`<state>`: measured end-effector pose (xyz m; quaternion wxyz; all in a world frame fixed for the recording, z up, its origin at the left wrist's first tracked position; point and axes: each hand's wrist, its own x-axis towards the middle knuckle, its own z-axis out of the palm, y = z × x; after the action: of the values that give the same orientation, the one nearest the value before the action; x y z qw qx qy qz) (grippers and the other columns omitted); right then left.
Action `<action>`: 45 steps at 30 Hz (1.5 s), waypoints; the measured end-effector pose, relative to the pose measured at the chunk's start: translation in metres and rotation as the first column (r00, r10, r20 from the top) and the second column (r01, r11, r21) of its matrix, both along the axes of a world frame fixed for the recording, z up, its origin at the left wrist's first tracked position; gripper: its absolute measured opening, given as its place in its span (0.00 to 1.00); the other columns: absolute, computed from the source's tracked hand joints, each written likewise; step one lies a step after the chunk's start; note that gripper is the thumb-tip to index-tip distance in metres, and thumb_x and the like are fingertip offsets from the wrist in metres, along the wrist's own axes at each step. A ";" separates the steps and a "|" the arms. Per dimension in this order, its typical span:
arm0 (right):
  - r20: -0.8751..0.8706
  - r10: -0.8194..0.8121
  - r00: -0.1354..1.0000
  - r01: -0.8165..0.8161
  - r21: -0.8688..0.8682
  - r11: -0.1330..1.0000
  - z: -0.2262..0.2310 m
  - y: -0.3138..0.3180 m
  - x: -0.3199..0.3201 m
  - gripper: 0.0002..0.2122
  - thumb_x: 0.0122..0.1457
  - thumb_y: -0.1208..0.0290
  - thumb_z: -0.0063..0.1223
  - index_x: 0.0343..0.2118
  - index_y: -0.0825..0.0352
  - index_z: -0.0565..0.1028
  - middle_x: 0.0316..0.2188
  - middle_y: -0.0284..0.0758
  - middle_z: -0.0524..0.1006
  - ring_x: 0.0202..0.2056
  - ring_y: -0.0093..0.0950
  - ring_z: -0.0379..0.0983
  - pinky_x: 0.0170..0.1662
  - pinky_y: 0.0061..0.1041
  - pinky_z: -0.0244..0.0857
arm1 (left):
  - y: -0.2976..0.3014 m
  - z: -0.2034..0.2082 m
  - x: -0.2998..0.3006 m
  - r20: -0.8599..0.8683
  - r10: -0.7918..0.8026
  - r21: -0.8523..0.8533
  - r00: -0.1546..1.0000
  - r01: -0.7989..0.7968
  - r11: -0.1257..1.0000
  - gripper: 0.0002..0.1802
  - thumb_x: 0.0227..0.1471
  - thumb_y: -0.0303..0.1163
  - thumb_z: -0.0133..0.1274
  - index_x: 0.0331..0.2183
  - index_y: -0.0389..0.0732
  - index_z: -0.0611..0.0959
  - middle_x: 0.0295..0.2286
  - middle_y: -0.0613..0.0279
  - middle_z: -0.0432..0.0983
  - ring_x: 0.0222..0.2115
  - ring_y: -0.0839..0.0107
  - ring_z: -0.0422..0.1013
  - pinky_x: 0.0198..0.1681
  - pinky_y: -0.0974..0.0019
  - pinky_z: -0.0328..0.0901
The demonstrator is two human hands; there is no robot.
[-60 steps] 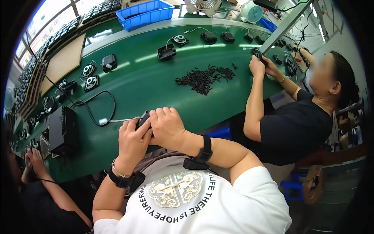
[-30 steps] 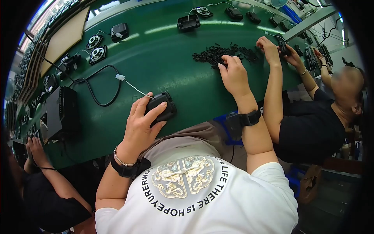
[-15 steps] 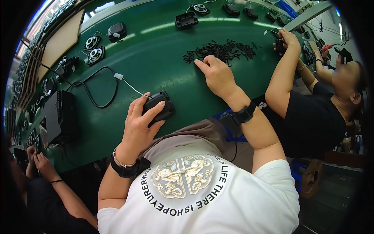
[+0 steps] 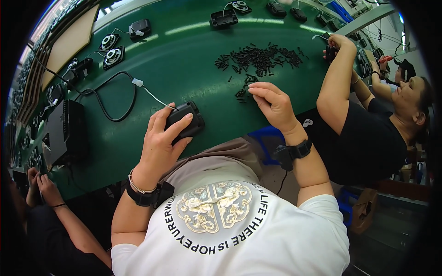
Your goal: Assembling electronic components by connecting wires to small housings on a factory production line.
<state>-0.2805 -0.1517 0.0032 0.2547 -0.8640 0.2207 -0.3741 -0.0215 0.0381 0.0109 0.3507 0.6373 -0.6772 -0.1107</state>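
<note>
My left hand [image 4: 159, 133] is wrapped round a small black speaker box [image 4: 194, 123] near the front of the green table, thumb and fingers on its top and side. A white lead [image 4: 154, 97] runs from the box to a white plug. My right hand [image 4: 276, 105] hovers over the table with thumb and fingertips pinched together; whatever is between them is too small to make out. Just left of its fingertips lies a small cluster of black screws [image 4: 243, 92]. Beyond it spreads a larger heap of black screws [image 4: 260, 59].
A black cable [image 4: 134, 102] loops left of the speaker box towards a black equipment case [image 4: 69, 131]. Round speakers [image 4: 113, 56] and black housings [image 4: 224, 18] lie farther back. Co-workers sit either side; the right one's forearm [image 4: 334, 76] reaches over the table.
My right hand has drawn back from the heap towards me, and a small cluster of screws now lies apart from it. My left hand stays on the speaker box.
</note>
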 end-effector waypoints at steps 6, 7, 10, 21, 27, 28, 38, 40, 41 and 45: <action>-0.006 -0.097 0.995 0.097 0.108 0.989 0.000 0.006 -0.018 0.06 0.55 0.84 0.58 0.36 0.70 0.79 0.35 0.34 0.78 0.31 0.23 0.75 0.33 0.21 0.69 | 0.000 0.000 -0.001 -0.002 -0.002 0.008 1.000 0.002 1.000 0.34 0.34 0.23 0.68 0.48 0.50 0.82 0.52 0.44 0.67 0.50 0.46 0.66 0.51 0.53 0.66; -0.052 -0.073 0.996 0.081 0.160 0.984 0.004 0.013 -0.017 0.06 0.54 0.83 0.59 0.35 0.70 0.78 0.34 0.34 0.78 0.30 0.23 0.74 0.32 0.21 0.69 | -0.001 0.001 0.000 0.001 0.002 0.011 1.000 -0.002 1.000 0.34 0.34 0.23 0.68 0.48 0.50 0.82 0.52 0.44 0.67 0.50 0.46 0.66 0.51 0.53 0.66; -0.130 -0.047 0.990 0.068 0.160 0.985 0.007 0.025 -0.007 0.06 0.53 0.81 0.61 0.34 0.69 0.78 0.32 0.34 0.77 0.28 0.24 0.73 0.31 0.21 0.67 | -0.001 0.002 -0.001 0.008 0.006 0.018 1.000 -0.006 1.000 0.33 0.34 0.23 0.68 0.48 0.50 0.82 0.52 0.44 0.67 0.50 0.47 0.66 0.51 0.53 0.66; -0.207 -0.068 0.976 0.019 -0.230 0.973 0.002 0.033 0.026 0.04 0.55 0.76 0.59 0.29 0.68 0.75 0.27 0.36 0.74 0.27 0.30 0.70 0.32 0.29 0.64 | -0.003 0.003 -0.001 -0.004 -0.010 0.008 1.000 0.010 1.000 0.33 0.34 0.24 0.68 0.48 0.51 0.82 0.52 0.44 0.67 0.50 0.46 0.66 0.52 0.53 0.66; -0.198 0.178 0.964 -0.117 0.286 0.951 0.041 0.030 0.080 0.07 0.61 0.71 0.53 0.31 0.69 0.73 0.29 0.40 0.73 0.30 0.38 0.71 0.34 0.32 0.65 | 0.000 0.001 0.000 -0.010 0.005 0.012 1.000 -0.005 1.000 0.33 0.34 0.25 0.68 0.48 0.52 0.82 0.50 0.44 0.68 0.50 0.46 0.66 0.52 0.53 0.66; -0.220 0.218 0.951 -0.149 0.292 0.945 0.043 0.027 0.090 0.08 0.62 0.69 0.51 0.31 0.69 0.73 0.29 0.41 0.73 0.31 0.39 0.71 0.35 0.32 0.65 | 0.000 0.001 0.001 -0.014 0.005 0.011 1.000 -0.005 1.000 0.33 0.35 0.25 0.68 0.48 0.52 0.82 0.50 0.44 0.68 0.50 0.46 0.66 0.52 0.53 0.66; -0.391 0.205 0.898 -0.153 0.160 0.975 0.028 0.026 0.118 0.10 0.61 0.66 0.54 0.31 0.68 0.73 0.29 0.41 0.74 0.29 0.39 0.71 0.33 0.33 0.66 | -0.001 0.002 0.000 -0.032 -0.016 0.011 0.999 0.016 1.000 0.33 0.35 0.24 0.69 0.49 0.51 0.82 0.51 0.47 0.67 0.51 0.48 0.65 0.53 0.53 0.65; -0.398 0.180 0.899 -0.129 0.153 0.980 0.030 0.028 0.117 0.09 0.60 0.67 0.55 0.32 0.68 0.74 0.29 0.40 0.74 0.28 0.39 0.72 0.32 0.33 0.66 | 0.000 0.001 0.001 -0.023 -0.009 0.022 1.000 0.010 1.000 0.34 0.35 0.24 0.69 0.49 0.51 0.82 0.51 0.47 0.67 0.51 0.48 0.65 0.53 0.53 0.65; -0.404 0.172 0.898 -0.120 0.152 0.981 0.032 0.025 0.113 0.09 0.60 0.67 0.55 0.32 0.68 0.74 0.29 0.40 0.74 0.28 0.39 0.72 0.32 0.33 0.66 | -0.001 0.001 0.002 -0.019 -0.008 0.026 1.000 0.008 1.000 0.34 0.35 0.24 0.69 0.49 0.51 0.82 0.51 0.47 0.67 0.51 0.48 0.65 0.53 0.53 0.65; -0.241 -0.001 0.970 0.118 0.471 0.874 0.035 0.003 0.072 0.07 0.58 0.70 0.57 0.33 0.68 0.75 0.29 0.39 0.75 0.28 0.36 0.73 0.32 0.32 0.67 | -0.001 0.001 0.002 -0.022 0.002 0.011 1.000 -0.002 1.000 0.33 0.35 0.25 0.68 0.48 0.51 0.82 0.50 0.44 0.68 0.50 0.46 0.66 0.52 0.52 0.66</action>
<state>-0.2085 -0.1485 0.0380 0.4224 -0.8039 0.3618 -0.2108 -0.0199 0.0368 0.0124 0.3548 0.6387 -0.6720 -0.1210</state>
